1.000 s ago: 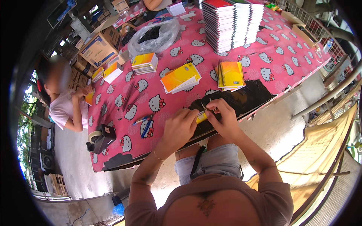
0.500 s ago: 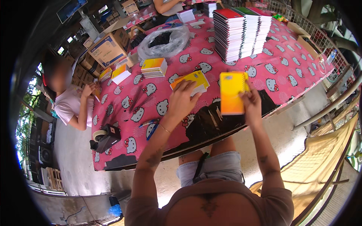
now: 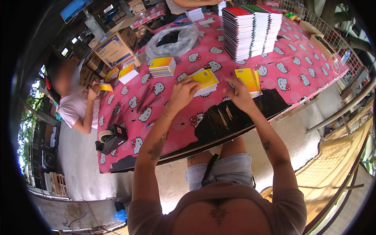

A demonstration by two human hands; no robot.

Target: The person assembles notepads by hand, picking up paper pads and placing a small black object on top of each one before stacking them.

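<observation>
My left hand (image 3: 183,94) pinches the left edge of a small stack of yellow-covered notebooks (image 3: 206,78) with white pages below, lying a little askew on the table. My right hand (image 3: 241,96) is raised just right of that stack, holding nothing, its fingers apart and somewhat blurred. Beside it lie yellow-orange spiral notebooks (image 3: 250,81), piled with the coil on the right; the fingers partly cover their left side. Farther left sits a pile of yellow spiral notebooks (image 3: 162,65), and another yellow-topped stack (image 3: 128,73) stands beyond it.
Tall stacks of spiral notebooks (image 3: 239,35) stand at the back. A clear plastic bag (image 3: 172,41) holds dark coils. Loose black coils (image 3: 147,98), a tape dispenser (image 3: 111,139) and a cardboard box (image 3: 116,47) are at left. A co-worker (image 3: 80,105) holds a yellow booklet (image 3: 105,87).
My right hand has put the yellow notebook down on the right and let go, moving left toward the stack. My left hand has shifted from atop the stack to its left edge.
</observation>
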